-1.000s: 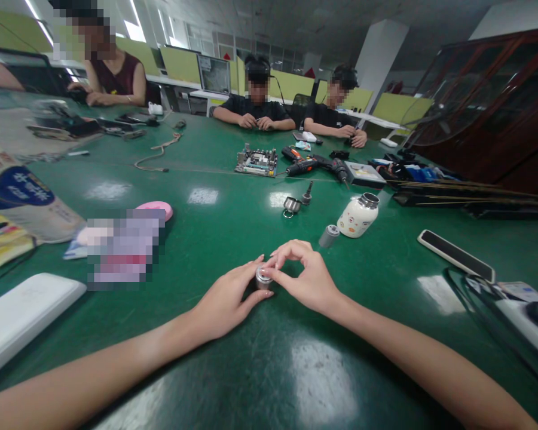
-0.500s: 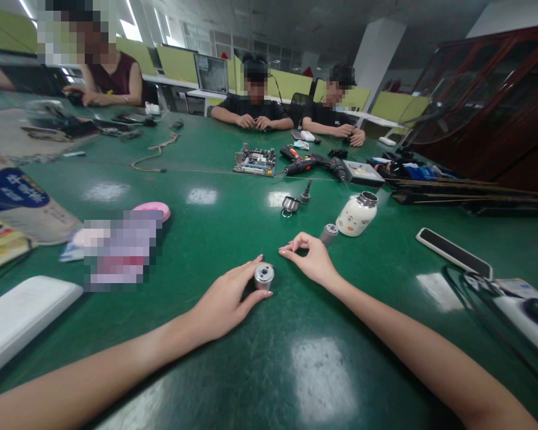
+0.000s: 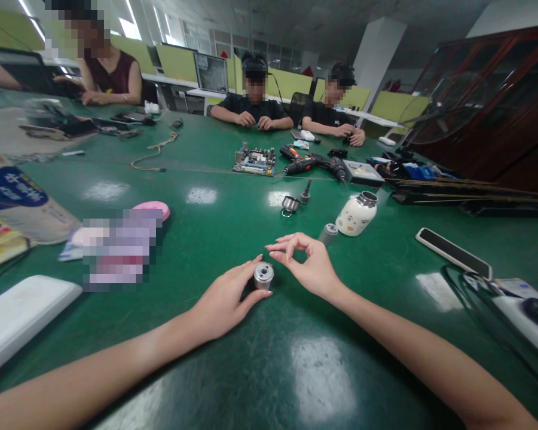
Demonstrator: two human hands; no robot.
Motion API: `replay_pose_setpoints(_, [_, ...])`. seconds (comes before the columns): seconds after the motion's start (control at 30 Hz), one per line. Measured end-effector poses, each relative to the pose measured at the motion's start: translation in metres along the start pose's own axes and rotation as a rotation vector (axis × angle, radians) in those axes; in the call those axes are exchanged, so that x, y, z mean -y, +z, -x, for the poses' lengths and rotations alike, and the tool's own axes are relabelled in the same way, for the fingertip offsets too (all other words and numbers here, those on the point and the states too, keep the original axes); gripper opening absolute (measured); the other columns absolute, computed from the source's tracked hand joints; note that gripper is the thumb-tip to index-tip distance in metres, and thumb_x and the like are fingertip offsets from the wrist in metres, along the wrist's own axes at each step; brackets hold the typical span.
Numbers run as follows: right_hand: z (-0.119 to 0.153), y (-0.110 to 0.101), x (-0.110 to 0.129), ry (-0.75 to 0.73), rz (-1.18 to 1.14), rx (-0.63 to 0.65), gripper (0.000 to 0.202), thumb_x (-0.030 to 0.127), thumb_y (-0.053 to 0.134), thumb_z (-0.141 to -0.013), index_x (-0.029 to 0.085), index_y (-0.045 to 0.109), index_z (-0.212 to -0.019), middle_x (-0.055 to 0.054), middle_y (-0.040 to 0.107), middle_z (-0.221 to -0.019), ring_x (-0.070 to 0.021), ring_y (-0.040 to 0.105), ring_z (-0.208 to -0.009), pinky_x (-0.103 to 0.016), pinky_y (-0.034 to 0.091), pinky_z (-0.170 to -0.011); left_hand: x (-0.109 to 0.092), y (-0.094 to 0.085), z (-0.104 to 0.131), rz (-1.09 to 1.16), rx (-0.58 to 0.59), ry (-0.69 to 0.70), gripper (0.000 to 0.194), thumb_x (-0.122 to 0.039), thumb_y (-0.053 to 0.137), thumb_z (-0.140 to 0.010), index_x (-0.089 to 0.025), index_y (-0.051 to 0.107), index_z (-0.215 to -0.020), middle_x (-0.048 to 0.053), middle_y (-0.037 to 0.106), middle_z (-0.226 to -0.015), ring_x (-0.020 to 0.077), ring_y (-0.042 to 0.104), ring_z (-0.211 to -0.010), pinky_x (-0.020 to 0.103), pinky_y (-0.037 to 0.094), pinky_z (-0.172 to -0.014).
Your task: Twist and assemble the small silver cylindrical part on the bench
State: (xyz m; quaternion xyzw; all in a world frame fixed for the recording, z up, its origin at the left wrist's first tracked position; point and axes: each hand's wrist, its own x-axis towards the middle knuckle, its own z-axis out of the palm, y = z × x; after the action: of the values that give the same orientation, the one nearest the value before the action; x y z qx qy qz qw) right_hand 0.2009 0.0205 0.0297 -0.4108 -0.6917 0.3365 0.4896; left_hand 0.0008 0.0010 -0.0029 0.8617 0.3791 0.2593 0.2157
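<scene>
An upright metal cylinder (image 3: 263,275) with holes in its top stands on the green table (image 3: 233,382). My left hand (image 3: 226,298) is wrapped round its left side, thumb and fingers against it. Just right of the cylinder, my right hand (image 3: 307,263) hovers with thumb and index finger pinched; whatever lies between the fingertips is too small to make out. Behind the right hand stands a second metal cylinder (image 3: 328,234), partly hidden, beside a cream bottle (image 3: 357,214) without a lid. A metal cup-like part (image 3: 289,205) and a dark pointed part (image 3: 305,192) lie farther back.
A circuit board (image 3: 254,161), power drills (image 3: 300,164) and a box (image 3: 363,173) lie farther off. A phone (image 3: 454,253) and cables are at the right. A pink and purple item (image 3: 130,245) and a white case (image 3: 24,316) sit left. Three people sit across the table.
My right hand has moved left, closer to the cylinder at my left hand. My left hand and that cylinder have stayed put.
</scene>
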Motion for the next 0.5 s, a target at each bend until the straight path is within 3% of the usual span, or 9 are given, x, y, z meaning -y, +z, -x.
replay_pose_setpoints(0.13, [0.007, 0.005, 0.017, -0.070, 0.080, 0.084, 0.027, 0.019, 0.069, -0.083, 0.023, 0.053, -0.061, -0.001, 0.076, -0.087, -0.0212, 0.064, -0.103, -0.043, 0.042, -0.097, -0.003, -0.001, -0.001, 0.044, -0.007, 0.004, 0.035, -0.039, 0.054, -0.094, -0.019, 0.055, -0.122, 0.009, 0.067, -0.121, 0.0235, 0.064, -0.111, 0.038, 0.052, -0.096])
replay_pose_setpoints(0.5, [0.008, 0.006, 0.013, -0.118, 0.183, 0.116, 0.025, 0.010, 0.071, -0.077, 0.021, 0.056, -0.061, 0.001, 0.070, -0.081, -0.0196, 0.065, -0.096, -0.038, 0.042, -0.091, -0.001, 0.001, 0.001, 0.037, -0.006, -0.005, 0.041, -0.038, 0.056, -0.092, -0.019, 0.054, -0.128, 0.011, 0.060, -0.135, 0.0265, 0.057, -0.124, 0.043, 0.048, -0.103])
